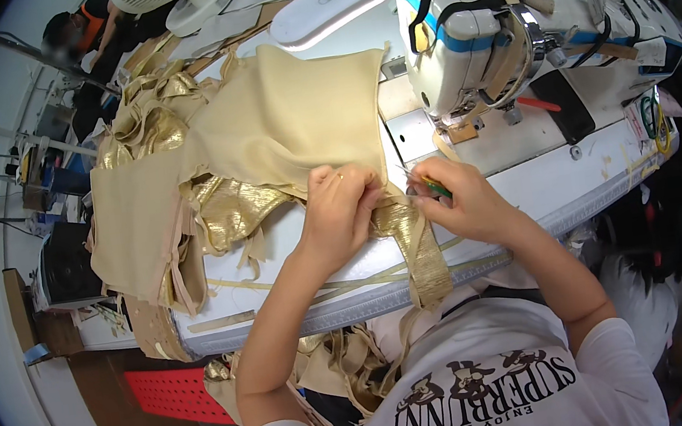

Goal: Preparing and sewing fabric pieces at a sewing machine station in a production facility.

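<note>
My left hand (335, 218) is closed in a pinch on the lower edge of a beige fabric piece (293, 107), which is spread over the table. Just beside it, my right hand (471, 204) is closed around small thread snips (439, 187) with a green handle; their pointed tips show near the fabric edge. The right fingertips also meet a thin beige strip there. Below both hands a shiny gold fabric panel (423, 258) hangs over the table's front edge. What exactly lies between the left fingertips is hidden.
At the right stands a white sewing machine (458, 51), with a black phone (564, 108) and a red-handled tool (539, 104) beside it. Beige and gold garment pieces (145, 230) are heaped at left. A white lamp (331, 9) and fan (197, 3) stand behind; a person works at far left.
</note>
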### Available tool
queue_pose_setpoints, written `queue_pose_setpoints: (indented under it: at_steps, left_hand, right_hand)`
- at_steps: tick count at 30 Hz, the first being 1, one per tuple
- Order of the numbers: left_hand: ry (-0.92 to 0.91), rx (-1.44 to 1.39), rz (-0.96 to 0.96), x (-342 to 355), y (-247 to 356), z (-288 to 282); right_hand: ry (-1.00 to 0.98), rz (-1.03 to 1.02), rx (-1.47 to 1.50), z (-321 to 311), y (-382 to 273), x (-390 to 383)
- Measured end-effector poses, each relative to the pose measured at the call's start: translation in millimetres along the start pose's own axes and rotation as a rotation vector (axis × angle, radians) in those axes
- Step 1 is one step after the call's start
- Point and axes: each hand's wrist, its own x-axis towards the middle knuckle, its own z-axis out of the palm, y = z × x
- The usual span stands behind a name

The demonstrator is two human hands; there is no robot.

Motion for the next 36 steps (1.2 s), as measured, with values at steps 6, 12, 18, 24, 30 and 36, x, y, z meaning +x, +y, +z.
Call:
queue_pose_setpoints:
  at_steps: [6,12,18,24,30,36]
  left_hand:
    - [0.057,-0.01,0.024,4.1,1.0,5.3]
    - [0.067,0.021,0.024,1.4,3.3,3.8]
    - [0.041,0.025,0.001,0.9,5.4,2.2]
    - [0.054,0.006,0.029,2.5,8.2,4.9]
    - [0.039,-0.065,-0.005,2.7,8.2,0.0]
    - [-0.037,0.08,-0.011,-4.6,8.5,-9.9]
  right_hand:
    - [0.162,-0.471,-0.598,-14.3,-10.7,-14.4]
    - [0.224,-0.554,-0.803,-6.4,-2.8,-13.2]
    - [0.25,-0.55,-0.804,-5.2,-1.0,-13.0]
    - [0.222,-0.578,-0.848,-3.9,-4.3,-10.3]
    - [0.179,-0.548,-0.786,-5.6,-6.4,-11.2]
    - [0.269,-0.226,-0.221,3.4,-2.4,-12.6]
